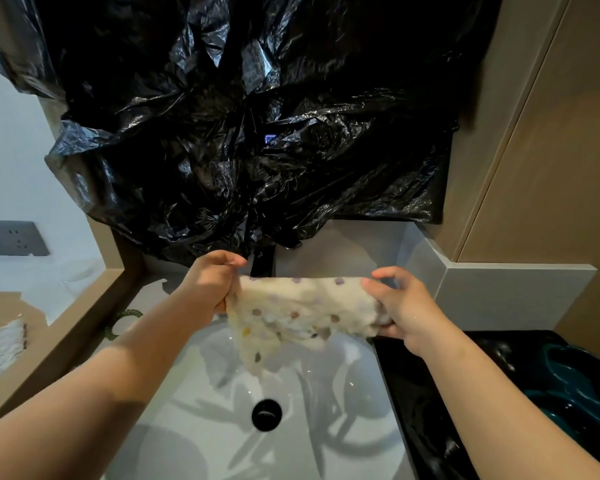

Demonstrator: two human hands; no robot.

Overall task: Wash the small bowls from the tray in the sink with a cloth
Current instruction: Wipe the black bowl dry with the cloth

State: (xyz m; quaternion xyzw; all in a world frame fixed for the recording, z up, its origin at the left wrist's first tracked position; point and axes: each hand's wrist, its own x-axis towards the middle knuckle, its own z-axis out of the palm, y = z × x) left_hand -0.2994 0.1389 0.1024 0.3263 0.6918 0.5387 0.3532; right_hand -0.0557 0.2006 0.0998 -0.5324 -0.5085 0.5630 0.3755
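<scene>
From the head view, the cloth (302,313), pale with coloured dots, is stretched out flat in the air above the white sink (194,427), held at both ends. The left hand (210,285) sits at the cloth's 9 o'clock, its fingers clenched around a bunched end. The right hand (406,310) is at the cloth's 3 o'clock and pinches the other end between thumb and curled fingers, with the index finger lifted a little. A loose corner of the cloth hangs down toward 6 o'clock, over the black drain (266,414). A black faucet (262,263) stands just behind the cloth at 12 o'clock, under a crumpled black plastic sheet (257,116) that covers the wall. At the sink's 3 o'clock lies the black tray (416,393), touching the sink's edge, with the teal small bowls (575,382) in it; their number cannot be told. A grey socket plate (11,238) is on the wall at 9 o'clock.
</scene>
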